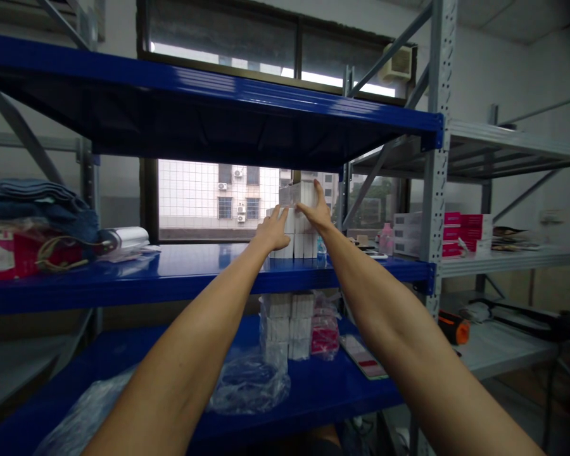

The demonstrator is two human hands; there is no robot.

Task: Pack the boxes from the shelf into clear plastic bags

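A stack of slim white boxes (305, 246) stands on the middle blue shelf (194, 261), in front of the window. My left hand (272, 233) lies against the stack's left front, its fingers stretched out and apart. Higher up on the right, my right hand (319, 212) grips the upper white boxes (304, 191), thumb across their front and fingers along the right side. Part of the stack is hidden behind both hands. Just right of it, a small bluish clear item (321, 247) shows partly behind my right wrist.
Below, the lower shelf bears wrapped white boxes (287, 326), a pink pack (325, 332) and crumpled clear plastic (249, 383). Folded denim (33, 199) lies at left. An upper blue shelf (218, 88) overhangs my hands; a metal post (439, 190) stands right, near pink boxes (472, 231).
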